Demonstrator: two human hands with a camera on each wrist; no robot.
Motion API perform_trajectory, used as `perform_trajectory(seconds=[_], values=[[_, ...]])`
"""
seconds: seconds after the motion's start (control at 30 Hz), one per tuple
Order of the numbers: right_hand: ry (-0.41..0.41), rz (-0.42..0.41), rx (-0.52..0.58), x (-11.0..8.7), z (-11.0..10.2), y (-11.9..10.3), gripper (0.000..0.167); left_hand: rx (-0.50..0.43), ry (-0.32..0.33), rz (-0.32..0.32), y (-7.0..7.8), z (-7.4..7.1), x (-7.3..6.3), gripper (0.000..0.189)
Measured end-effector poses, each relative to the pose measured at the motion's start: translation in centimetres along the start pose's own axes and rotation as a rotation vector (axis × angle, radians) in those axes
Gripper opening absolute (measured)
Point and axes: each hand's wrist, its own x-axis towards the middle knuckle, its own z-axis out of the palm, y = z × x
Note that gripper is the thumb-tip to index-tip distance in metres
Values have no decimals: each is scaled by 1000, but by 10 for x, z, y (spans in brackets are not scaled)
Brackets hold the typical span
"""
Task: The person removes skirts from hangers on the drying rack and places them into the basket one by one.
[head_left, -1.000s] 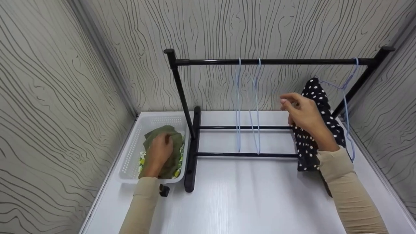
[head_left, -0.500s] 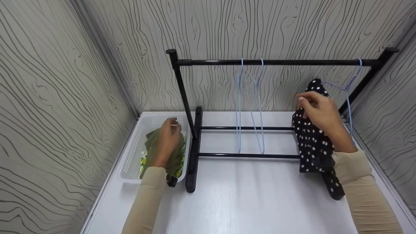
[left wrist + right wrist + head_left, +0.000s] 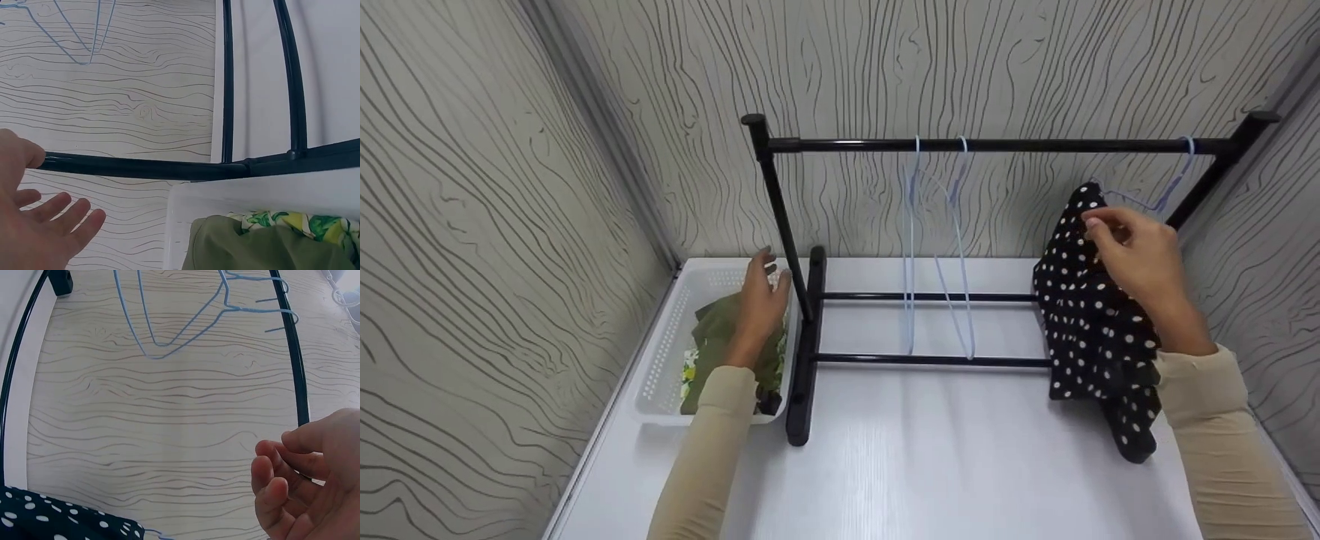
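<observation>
My left hand (image 3: 763, 304), fingers spread, is over the right side of the white basket (image 3: 655, 367), beside the rack's left post (image 3: 780, 217). It holds nothing; whether the thumb touches the post I cannot tell. Below it lies a green cloth garment (image 3: 712, 341) on a yellow-and-green printed cloth (image 3: 309, 221). My right hand (image 3: 1144, 255), fingers loosely curled around nothing, is in front of a black polka-dot garment (image 3: 1069, 315). That garment hangs from a blue hanger (image 3: 1183, 169) at the rack's right end, partly hidden by my hand and sleeve.
Two bare blue hangers, a left hanger (image 3: 916, 154) and a right hanger (image 3: 958, 180), hang from the middle of the black top bar (image 3: 847, 145). Lower crossbars join the rack's feet on the white table (image 3: 922, 457). Wood-patterned walls (image 3: 855, 67) enclose the back and sides.
My left hand has moved up and right, off the green garment, to beside the left post. My right hand has shifted right across the polka-dot garment. The green garment stays in the basket.
</observation>
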Motion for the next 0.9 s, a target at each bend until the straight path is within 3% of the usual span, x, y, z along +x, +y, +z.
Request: perform_trajectory(seconds=[0.23,0.37,0.63,0.9], values=[[86,76,-89,-1,-15,11,39,-85,-49,-8,1,3,7,59],[92,137,-138,0,-21,16,42,-169,-82,-21,3,6,10,60],[-41,250,-137,2,-29,25,67,-205,-76,-18,7,11,16,56],[-148,306,-109,13,-31,32,74,-186,-71,-47,14,10,22,54]])
